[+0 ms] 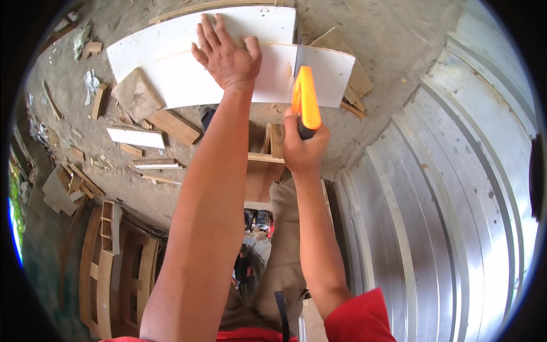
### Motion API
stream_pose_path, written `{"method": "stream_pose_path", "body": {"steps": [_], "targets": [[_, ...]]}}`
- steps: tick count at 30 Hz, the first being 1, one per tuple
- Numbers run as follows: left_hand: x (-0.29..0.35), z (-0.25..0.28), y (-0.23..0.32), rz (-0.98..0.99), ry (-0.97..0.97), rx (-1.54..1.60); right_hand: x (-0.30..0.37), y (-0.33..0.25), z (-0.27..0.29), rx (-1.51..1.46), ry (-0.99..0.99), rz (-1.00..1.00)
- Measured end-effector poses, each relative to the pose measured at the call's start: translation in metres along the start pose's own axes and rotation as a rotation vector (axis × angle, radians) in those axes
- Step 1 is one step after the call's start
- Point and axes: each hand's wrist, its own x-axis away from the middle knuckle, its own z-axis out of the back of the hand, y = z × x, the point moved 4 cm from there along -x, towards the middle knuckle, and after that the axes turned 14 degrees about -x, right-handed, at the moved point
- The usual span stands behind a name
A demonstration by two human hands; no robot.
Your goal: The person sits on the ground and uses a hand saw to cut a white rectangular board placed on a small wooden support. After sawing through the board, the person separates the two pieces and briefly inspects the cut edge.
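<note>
A white board (pixel 171 74) lies across the upper middle, with a lengthwise seam or edge running along it. My left hand (pixel 228 58) presses flat on it, fingers spread. In my right hand (pixel 305 145) is a handsaw (pixel 308 100) with an orange and black handle, gripped at the board's near edge. Its thin blade is seen almost edge-on and points away from me, along a gap in the board. Right of that gap is a shorter white section (pixel 325 74). Brownish dust (pixel 289 70) lies on the white surface just left of the saw.
Wood offcuts (pixel 174 126) and a white strip (pixel 135 137) litter the ground at left. A wooden frame (pixel 273 142) stands below the board, near my legs. Ribbed metal sheeting (pixel 433 199) rises on the right. Slatted wooden pieces (pixel 105 273) stand at lower left.
</note>
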Motion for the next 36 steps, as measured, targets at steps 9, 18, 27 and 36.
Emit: {"method": "stream_pose_path", "body": {"steps": [9,18,27,36], "targets": [[0.004,0.017,-0.008,0.015,-0.008,-0.035,0.186,-0.037,0.064,0.176,-0.064,-0.180],[-0.002,0.004,0.000,-0.043,0.046,-0.045,-0.001,0.010,-0.013,-0.042,0.023,0.028],[0.007,0.009,-0.005,-0.038,0.069,-0.028,0.020,0.063,-0.002,-0.214,-0.007,0.299],[0.014,0.013,-0.018,-0.085,0.145,0.091,0.007,0.018,0.003,-0.326,-0.196,0.123]]}}
